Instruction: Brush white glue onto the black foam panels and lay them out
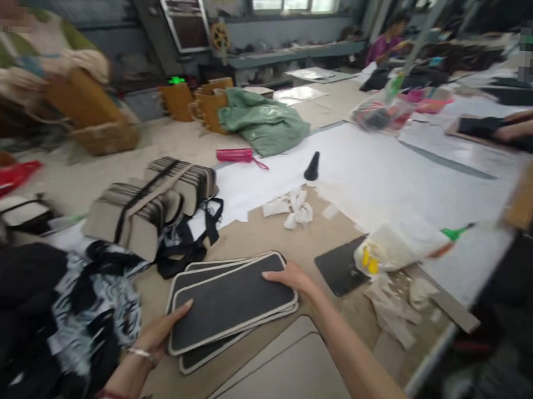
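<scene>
A stack of dark rectangular panels (233, 297) with rounded corners and pale edges lies in front of me, its pieces fanned slightly askew. My left hand (161, 331) grips the stack's left end, thumb on the top panel. At the right end my right hand (291, 276) holds it too, thumb on top and fingers hidden behind the edge. Nearer to me are larger beige boards (283, 375), partly under my right forearm. Beyond my left hand stands a row of beige and black panels (142, 207) bound with a strap.
Patterned fabric and black straps (98, 297) lie left. To the right are a dark plate (341, 264), a clear bag with a green nozzle (399, 250) and scraps. A black cone (312, 167), a pink pouch (235, 155) and a green bag (264, 124) sit farther back. Co-workers are around the table.
</scene>
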The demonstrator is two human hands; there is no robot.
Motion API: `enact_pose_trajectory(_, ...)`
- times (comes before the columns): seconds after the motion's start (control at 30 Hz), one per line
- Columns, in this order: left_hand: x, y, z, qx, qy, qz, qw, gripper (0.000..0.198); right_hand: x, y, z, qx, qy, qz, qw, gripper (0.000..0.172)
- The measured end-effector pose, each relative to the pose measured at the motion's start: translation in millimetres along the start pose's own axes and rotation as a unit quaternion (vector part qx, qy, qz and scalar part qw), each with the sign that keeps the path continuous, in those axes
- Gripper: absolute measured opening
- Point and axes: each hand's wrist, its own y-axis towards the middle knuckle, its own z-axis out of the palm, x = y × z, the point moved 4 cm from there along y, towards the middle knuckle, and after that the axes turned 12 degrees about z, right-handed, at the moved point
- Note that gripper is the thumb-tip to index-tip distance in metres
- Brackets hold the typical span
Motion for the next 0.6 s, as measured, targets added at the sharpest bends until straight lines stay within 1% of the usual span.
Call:
enact_pose_trajectory(0.03, -0.5, 1.1, -4.4, -0.002, -0.012, 0.024, 1.000, 0.027, 0.4, 2.1, 3.1, 0.021, -0.008, -0.006, 1.000, 0.038)
enact_pose_trajectory(0.1, 2.7, -0.1, -5.3, 0.009, -0.051, 0.061, 0.997, 0.030, 3.4, 2.0, 7.9, 0.033, -0.026, -0.033, 0.999, 0.042)
enact_pose_trajectory(0.17, 6.7, -5.7, -2.7, 0.011, -0.099, 0.088, 0.991, 0.038, 9.6, -3.3, 10.5, 0.018, -0.045, -0.064, 0.997, 0.046)
enact_pose_trajectory(0.23, 6.3, -13.9, -3.5, -0.006, -0.138, 0.119, 0.983, 0.049, 20.0, -11.8, 12.6, 0.001, -0.069, -0.095, 0.993, 0.050)
enact_pose_trajectory(0.33, -5.1, -28.7, -15.3, -0.050, -0.160, 0.204, 0.965, 0.066, 39.9, -24.7, 14.3, -0.030, -0.106, -0.137, 0.985, 0.056)
enact_pose_trajectory(0.4, -11.7, -37.7, -26.9, -0.082, -0.149, 0.262, 0.950, 0.072, 48.4, -28.8, 15.6, -0.042, -0.124, -0.152, 0.980, 0.057)
enact_pose_trajectory(0.43, -12.1, -40.8, -32.3, -0.096, -0.136, 0.281, 0.945, 0.072, 49.4, -28.3, 16.5, -0.041, -0.133, -0.156, 0.978, 0.055)
enact_pose_trajectory(0.5, -6.0, -42.1, -39.4, -0.104, -0.099, 0.294, 0.945, 0.067, 45.5, -22.8, 18.5, -0.025, -0.161, -0.171, 0.972, 0.050)
enact_pose_trajectory(0.6, 12.0, -32.6, -43.1, -0.088, -0.048, 0.287, 0.953, 0.058, 30.3, -8.9, 15.9, -0.008, -0.208, -0.197, 0.958, 0.046)
